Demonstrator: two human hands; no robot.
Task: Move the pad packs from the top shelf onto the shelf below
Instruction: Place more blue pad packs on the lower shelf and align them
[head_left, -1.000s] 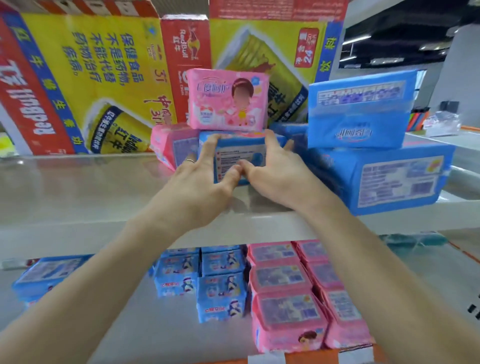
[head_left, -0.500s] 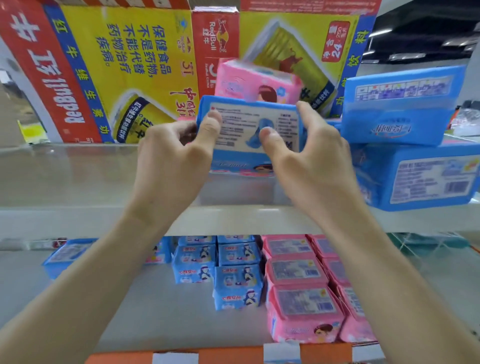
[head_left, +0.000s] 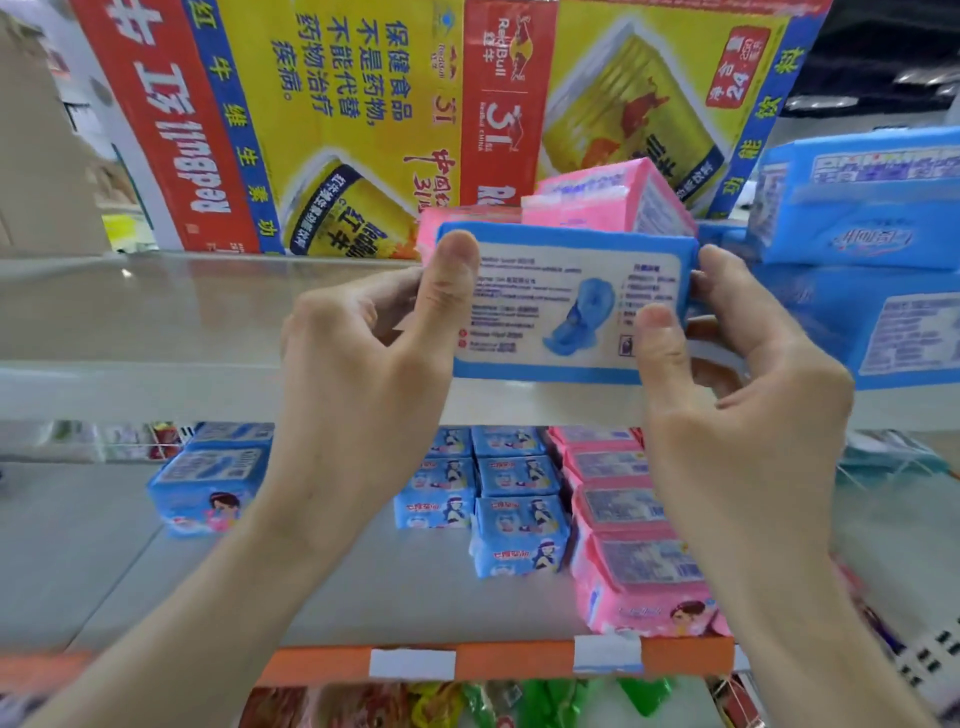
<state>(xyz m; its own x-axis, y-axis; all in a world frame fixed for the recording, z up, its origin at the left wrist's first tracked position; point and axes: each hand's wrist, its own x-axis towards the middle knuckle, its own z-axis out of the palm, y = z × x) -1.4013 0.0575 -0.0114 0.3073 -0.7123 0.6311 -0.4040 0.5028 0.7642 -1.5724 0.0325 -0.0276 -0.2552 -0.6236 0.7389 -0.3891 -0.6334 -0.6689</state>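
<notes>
Blue pad pack (head_left: 566, 306) held in air before front lip of top shelf (head_left: 156, 387), printed back turned to camera.
Left hand (head_left: 363, 374): thumb pressed on face, fingers curled behind.
Right hand (head_left: 727, 395): same pinch at other end.
Risks judged:
- slick wrap could be lost from pinch on descent;
- lip could be clipped;
- small blue packs (head_left: 514, 535) on shelf below (head_left: 78, 545) could be knocked if pack is lowered blind.

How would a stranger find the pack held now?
Start at the yellow and red carton on the top shelf. Before it, the left hand and right hand hold one blue pad pack. Only it shows a pad drawing on its white panel.
</notes>
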